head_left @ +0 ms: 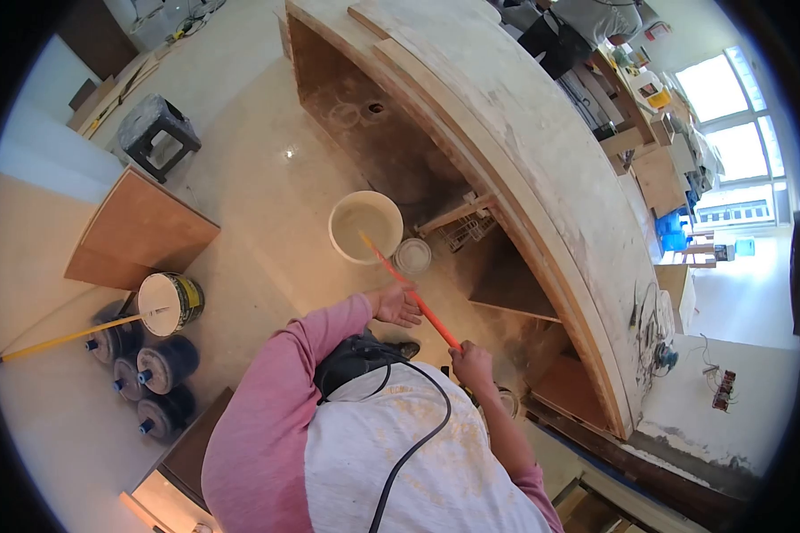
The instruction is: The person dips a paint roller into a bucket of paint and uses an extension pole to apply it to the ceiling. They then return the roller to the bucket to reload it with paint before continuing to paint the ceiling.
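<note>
A long orange pole (425, 308) slants down from my body, its yellow tip inside a white bucket (333, 233) on the floor. My right hand (473, 364) is closed around the pole's near end. Partway along it, my left hand (396, 305) lies beside the pole with its palm showing and fingers stretched out. Whether the left hand touches the pole is hard to make out. The bucket seems to hold a pale liquid. Against its side stands a small round lidded container (412, 256).
A curved wooden counter (507, 124) with open compartments runs along my right. On the left stand a black stool (158, 133), a leaning wooden board (138, 231), a paint bucket (187, 302) and several water jugs (164, 364). A yellow pole (71, 338) lies against the paint bucket.
</note>
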`<state>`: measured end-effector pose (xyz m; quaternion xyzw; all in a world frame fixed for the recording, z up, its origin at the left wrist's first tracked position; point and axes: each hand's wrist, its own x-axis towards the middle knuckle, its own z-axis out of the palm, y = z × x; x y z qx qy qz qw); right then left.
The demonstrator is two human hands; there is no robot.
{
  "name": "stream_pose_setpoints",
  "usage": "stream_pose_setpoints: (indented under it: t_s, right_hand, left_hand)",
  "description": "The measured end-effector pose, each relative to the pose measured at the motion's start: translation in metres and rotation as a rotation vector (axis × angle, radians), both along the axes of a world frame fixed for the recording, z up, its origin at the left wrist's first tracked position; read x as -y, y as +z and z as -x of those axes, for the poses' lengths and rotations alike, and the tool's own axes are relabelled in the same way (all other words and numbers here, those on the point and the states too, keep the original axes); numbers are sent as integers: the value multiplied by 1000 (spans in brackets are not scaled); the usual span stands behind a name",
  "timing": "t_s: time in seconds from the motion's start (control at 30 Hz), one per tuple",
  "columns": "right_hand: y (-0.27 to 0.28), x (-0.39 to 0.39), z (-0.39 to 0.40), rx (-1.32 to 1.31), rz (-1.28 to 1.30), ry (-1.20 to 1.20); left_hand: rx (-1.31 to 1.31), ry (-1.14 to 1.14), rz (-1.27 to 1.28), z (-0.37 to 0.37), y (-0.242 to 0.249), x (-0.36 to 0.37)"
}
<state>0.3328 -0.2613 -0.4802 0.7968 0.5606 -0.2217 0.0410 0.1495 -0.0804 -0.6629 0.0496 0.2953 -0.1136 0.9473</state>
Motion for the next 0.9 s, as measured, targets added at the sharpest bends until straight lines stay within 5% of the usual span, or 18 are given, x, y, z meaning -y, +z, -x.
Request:
stream_pose_setpoints:
  t_s: [0.13, 0.33, 0.5, 0.67, 0.9]
  right_hand:
    - [46, 22, -7, -42, 92, -73]
    - [8, 39, -2, -118, 26, -144]
    - [77, 49, -1, -109, 147, -192]
    - [18, 65, -7, -157, -4, -157]
    - [64, 111, -30, -150, 24, -156]
  left_hand:
    - [221, -33, -34, 12, 14, 8]
    - [-81, 16, 25, -1, 3, 13]
    - [58, -26, 14, 1, 5, 33]
    - [-31, 54, 20, -5, -4, 41]
    - [-37, -41, -149, -16, 12, 65]
